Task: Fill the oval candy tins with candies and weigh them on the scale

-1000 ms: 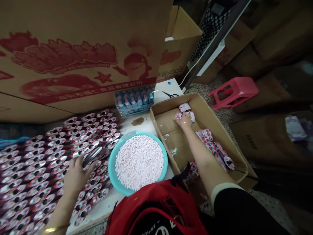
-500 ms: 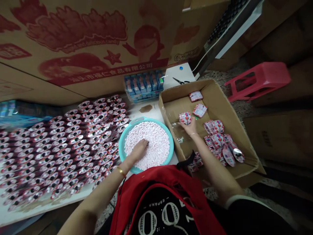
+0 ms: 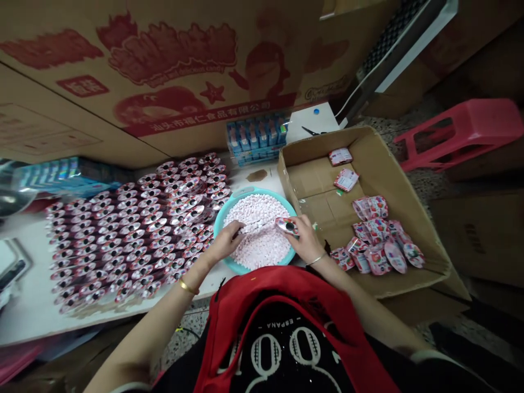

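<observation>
A teal basin [image 3: 224, 213] full of small pink-white candies [image 3: 257, 243] sits at the table's near edge. My left hand [image 3: 225, 240] rests curled on the candies at the basin's left side; what its fingers hold is hidden. Over the basin's right part, my right hand [image 3: 302, 236] grips a small red-and-white pouch [image 3: 286, 225]. Rows of the same shiny pouches [image 3: 139, 232] cover the table to the left. On the right stands an open cardboard box [image 3: 409, 191] with a heap of filled pouches [image 3: 379, 240] inside it.
A big printed carton [image 3: 164, 82] stands behind the table. Blue packs [image 3: 256, 136] sit against it, with scissors [image 3: 311, 131] and a blue cap [image 3: 315, 111] behind the box. A pink plastic stool [image 3: 462, 128] stands on the floor at right. More blue packs [image 3: 61, 174] lie at far left.
My right hand left the cardboard box and came over the basin with a pouch. My left hand went from the pouch rows into the candies and stays there.
</observation>
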Available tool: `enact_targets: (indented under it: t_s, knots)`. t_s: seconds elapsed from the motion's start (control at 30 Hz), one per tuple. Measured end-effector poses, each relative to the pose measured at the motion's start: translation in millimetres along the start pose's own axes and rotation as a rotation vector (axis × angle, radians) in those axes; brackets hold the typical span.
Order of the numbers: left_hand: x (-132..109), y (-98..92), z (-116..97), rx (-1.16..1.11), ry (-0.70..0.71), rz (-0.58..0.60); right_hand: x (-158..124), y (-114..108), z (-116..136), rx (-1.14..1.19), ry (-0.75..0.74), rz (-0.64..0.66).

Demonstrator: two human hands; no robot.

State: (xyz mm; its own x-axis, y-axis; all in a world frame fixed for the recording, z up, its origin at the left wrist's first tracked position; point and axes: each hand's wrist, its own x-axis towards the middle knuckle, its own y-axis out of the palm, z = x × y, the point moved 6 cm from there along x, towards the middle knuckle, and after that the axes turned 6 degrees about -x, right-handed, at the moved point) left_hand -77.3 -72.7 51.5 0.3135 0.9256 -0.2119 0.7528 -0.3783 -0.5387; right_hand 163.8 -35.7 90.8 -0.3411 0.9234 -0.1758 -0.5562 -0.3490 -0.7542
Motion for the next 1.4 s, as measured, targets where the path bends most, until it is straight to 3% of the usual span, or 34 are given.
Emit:
enact_targets:
  t_s: [0.1,0.2,0.4,0.5,0.63,0.73,0.87,0.93,1.03,1.17,1.23,1.3,1.4]
  knots:
    - [-10,-21.6,-18,0.047,0.031,0.026,10,26,8,-0.223,-0.005,0.144]
    - [-9,-27.2,-39,0.156,0.035,0.110,17,42,20,-0.290,-0.040,0.216]
    - [9,-14.0,-79,0.544,-0.117,0.299,19,56,36,-0.388,-0.060,0.285]
    - [14,-6.3,-100,0.716,-0.189,0.328,19,59,36,-0.413,-0.056,0.297]
    - [17,-0.8,-118,0.772,-0.154,0.326,20,61,32,-0.404,-0.048,0.289]
    - [17,-14.0,-103,0.680,-0.124,0.213,20,58,22,-0.363,-0.042,0.266]
    - [14,-34.0,-43,0.490,-0.168,0.095,20,51,8,-0.280,-0.050,0.230]
    - [14,-31.1,-10,0.441,-0.216,0.072,19,49,4,-0.240,-0.058,0.220]
    - [24,-2.3,21,0.387,-0.226,0.074,13,46,3,-0.192,-0.072,0.226]
    - [47,54.4,26,0.272,-0.151,0.098,3,44,7,-0.128,-0.092,0.253]
    - [56,72.5,22,0.209,-0.114,0.092,-3,44,7,-0.098,-0.104,0.258]
    - [59,78.5,19,0.148,-0.086,0.078,-9,43,6,-0.052,-0.124,0.254]
    - [55,68.1,15,0.066,-0.044,0.067,-16,44,2,0.004,-0.142,0.235]
